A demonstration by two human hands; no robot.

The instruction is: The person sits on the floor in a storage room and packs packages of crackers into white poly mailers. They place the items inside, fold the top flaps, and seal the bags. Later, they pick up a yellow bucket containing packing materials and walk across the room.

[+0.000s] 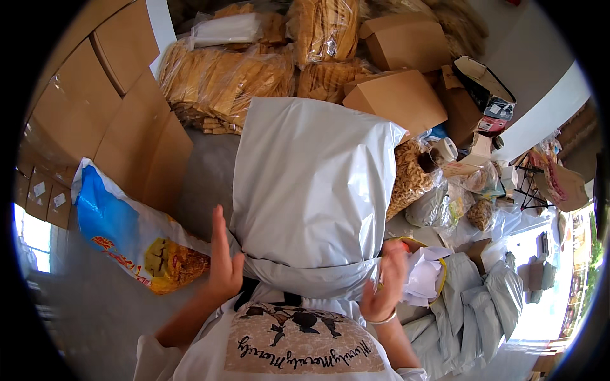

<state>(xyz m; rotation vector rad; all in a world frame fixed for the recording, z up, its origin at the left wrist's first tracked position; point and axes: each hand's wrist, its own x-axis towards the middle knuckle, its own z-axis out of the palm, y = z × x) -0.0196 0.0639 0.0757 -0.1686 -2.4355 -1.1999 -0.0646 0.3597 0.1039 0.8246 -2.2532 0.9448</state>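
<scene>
A large pale grey plastic mailer bag [311, 178] fills the middle in front of me, with a folded band across its lower end against my body. My left hand [225, 263] is upright at the bag's lower left side, open, fingers stretched out. My right hand [387, 279] is at the lower right side, slightly blurred, fingers apart and loosely bent, with nothing visibly held; whether either hand touches the bag is unclear. Beside my right hand is a yellow-rimmed container [429, 273] with white paper in it.
Stacked cartons [127, 140] stand left, above a blue and white printed sack [111, 209]. Bundles of yellow strips in plastic [222, 82] and brown boxes [394, 101] lie ahead. A bag of beige pieces [406, 178], clutter and grey mailers [470, 305] lie right.
</scene>
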